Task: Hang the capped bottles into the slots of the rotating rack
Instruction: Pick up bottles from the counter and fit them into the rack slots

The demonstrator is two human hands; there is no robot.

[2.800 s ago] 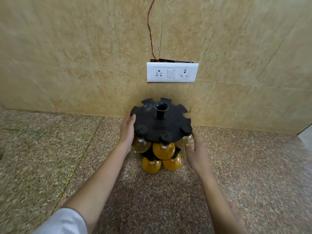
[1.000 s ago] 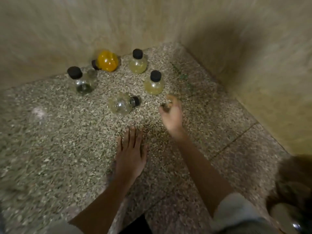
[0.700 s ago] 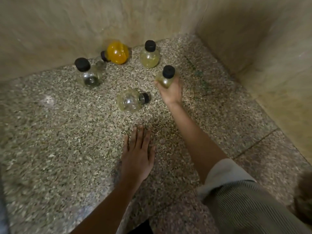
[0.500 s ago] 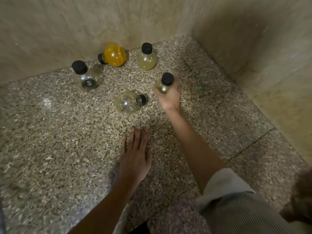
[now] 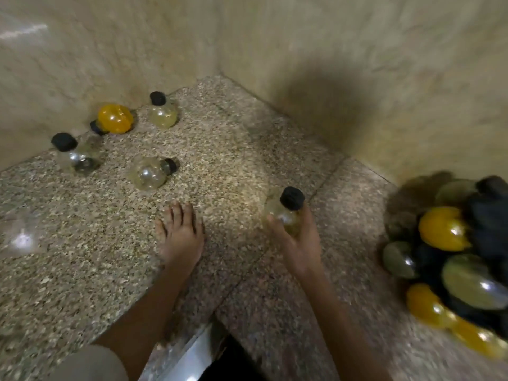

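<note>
Pale bottle (image 5: 284,217) off counter (image 5: 233,149), in R hand (image 5: 302,244), nearer rack (image 5: 492,221)

The left hand (image 5: 181,237) and right hand (image 5: 299,243) are both bare. The left forearm (image 5: 143,312) is uncovered up to a pale, greyish-white sleeve (image 5: 88,364) on the upper arm. The cloth looks plain and soft, with a rounded, blurred hem. The right forearm (image 5: 338,320) is bare as far as it shows. The fingernails are too blurred to make out.
</note>
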